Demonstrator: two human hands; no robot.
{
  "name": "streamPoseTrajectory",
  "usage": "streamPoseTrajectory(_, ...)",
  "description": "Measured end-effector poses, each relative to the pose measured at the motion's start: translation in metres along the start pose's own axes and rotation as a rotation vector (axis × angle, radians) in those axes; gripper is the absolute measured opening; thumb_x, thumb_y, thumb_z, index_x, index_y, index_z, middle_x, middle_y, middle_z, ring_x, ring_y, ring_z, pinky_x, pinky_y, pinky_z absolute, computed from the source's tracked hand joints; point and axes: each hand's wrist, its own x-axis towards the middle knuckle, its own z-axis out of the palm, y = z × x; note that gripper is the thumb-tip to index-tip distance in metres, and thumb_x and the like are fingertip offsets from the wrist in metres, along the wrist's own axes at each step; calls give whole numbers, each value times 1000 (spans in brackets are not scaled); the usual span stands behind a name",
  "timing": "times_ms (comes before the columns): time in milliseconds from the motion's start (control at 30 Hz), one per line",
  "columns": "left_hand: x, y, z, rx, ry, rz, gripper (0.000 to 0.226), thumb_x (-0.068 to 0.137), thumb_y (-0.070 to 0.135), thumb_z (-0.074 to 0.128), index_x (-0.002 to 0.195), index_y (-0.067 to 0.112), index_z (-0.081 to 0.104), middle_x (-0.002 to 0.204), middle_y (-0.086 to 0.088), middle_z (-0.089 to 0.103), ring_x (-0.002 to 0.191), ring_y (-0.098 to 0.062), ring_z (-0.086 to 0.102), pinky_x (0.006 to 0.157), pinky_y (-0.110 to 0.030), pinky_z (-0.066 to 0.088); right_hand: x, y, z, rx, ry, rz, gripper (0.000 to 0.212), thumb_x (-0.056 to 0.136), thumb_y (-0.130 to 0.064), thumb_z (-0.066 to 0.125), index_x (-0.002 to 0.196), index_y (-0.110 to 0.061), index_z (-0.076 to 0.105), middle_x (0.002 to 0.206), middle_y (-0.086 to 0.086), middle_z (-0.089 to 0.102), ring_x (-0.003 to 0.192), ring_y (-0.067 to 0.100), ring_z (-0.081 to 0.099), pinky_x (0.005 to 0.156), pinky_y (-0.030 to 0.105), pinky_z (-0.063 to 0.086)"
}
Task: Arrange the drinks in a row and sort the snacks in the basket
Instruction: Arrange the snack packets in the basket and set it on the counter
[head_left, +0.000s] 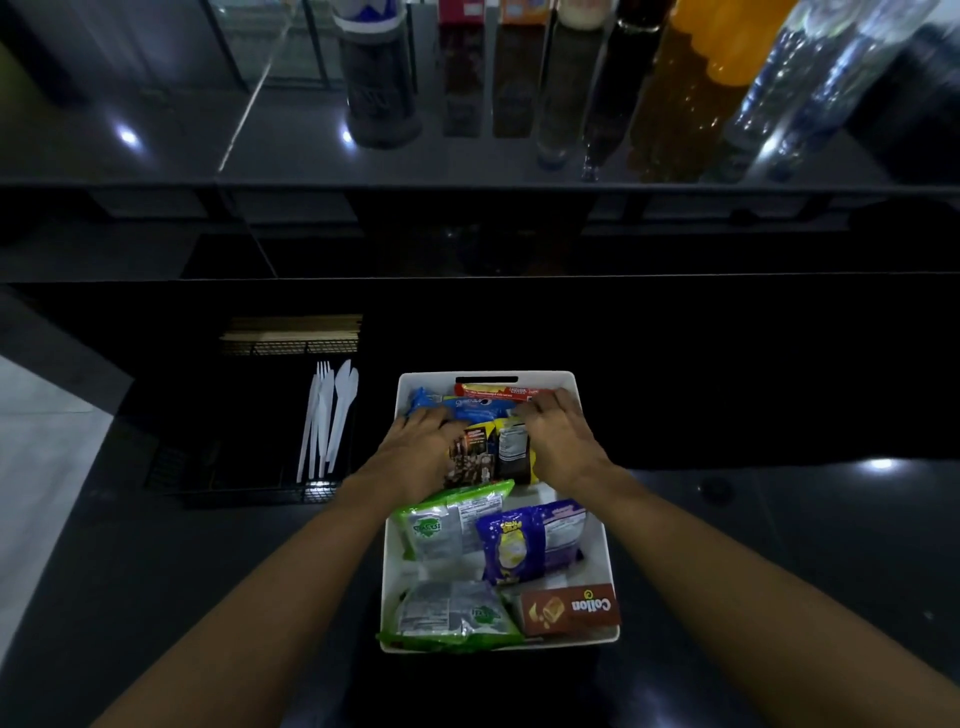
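Head view: both hands work at the far end of the white basket (545, 379), apart; the blue packet (470, 408) lies crosswise between them, along the far wall beside the red bar (493, 389); the left hand (415, 447) rests flat-fingered on its left end; the right hand (561, 441) bends over the right ends, and I cannot tell whether it grips; the drinks (727, 52) stand in a row well beyond.

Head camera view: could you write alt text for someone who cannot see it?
A person's left hand and right hand rest on snack packets at the far end of a white basket on a dark counter. Plastic cutlery lies to its left; drinks stand in a row behind.
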Motion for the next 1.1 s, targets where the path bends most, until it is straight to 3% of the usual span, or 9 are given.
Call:
streamPoseTrajectory(167,-5,-4,-14,-131,2,-24,67,95,39,53,153,33,19,154,1,24,145,-22,15,115,-40,13,-10,6,-2,87,87,-32,76,72,-11,75,143,-24,48,138,5,48,131,26,39,113,35,29)
streamPoseTrajectory(300,-11,-7,-22,-133,161,44,54,94,48,50,144,35,36,132,7,42,125,-17,35,94,-29,24,-18,10,-6,128,113,-85,70,76,-17,71,142,-26,47,140,2,45,133,23,38,111,32,30)
streamPoseTrajectory(433,-28,-7,-28,-83,206,117,49,90,64,41,131,36,48,112,15,38,107,-7,35,83,-27,22,-25,16,-17,186,191,-207,38,87,-29,64,124,-27,57,123,-2,49,121,16,44,103,29,39)
streamPoseTrajectory(500,-39,-6,-27,-65,189,117,57,85,73,40,128,37,47,108,17,35,103,-5,32,84,-27,22,-31,18,-21,264,109,-267,19,93,-36,58,110,-29,60,111,-7,48,107,10,46,94,32,47)
streamPoseTrajectory(567,-49,-5,-24,-27,164,102,67,79,81,40,130,37,45,112,15,39,105,-7,35,87,-28,25,-40,17,-23,310,13,-268,29,93,-51,54,112,-30,57,109,-10,46,101,7,48,87,35,50)
streamPoseTrajectory(700,-62,-2,-14,44,102,67,82,69,86,46,132,33,46,113,13,41,104,-9,37,89,-30,28,-58,21,-24,240,-194,-243,80,76,-80,56,137,-29,50,130,-9,48,122,8,43,103,32,43)
streamPoseTrajectory(800,-66,1,-10,60,88,62,73,75,70,60,135,30,44,117,11,42,110,-12,37,93,-31,26,-65,20,-25,175,-207,-303,63,78,-68,67,124,-25,58,122,-7,56,117,12,46,96,36,45)
streamPoseTrajectory(900,-66,5,-12,47,97,84,68,79,58,65,136,28,44,121,9,44,115,-13,39,97,-30,21,-66,17,-28,175,-252,-243,45,83,-49,74,117,-25,56,122,-1,61,110,17,55,86,37,52)
streamPoseTrajectory(1100,-57,11,-19,111,155,103,59,81,42,71,134,23,53,115,0,51,111,-20,50,98,-33,21,-62,12,-39,128,-195,-222,46,87,-34,72,125,-27,48,133,1,57,118,23,54,87,37,52)
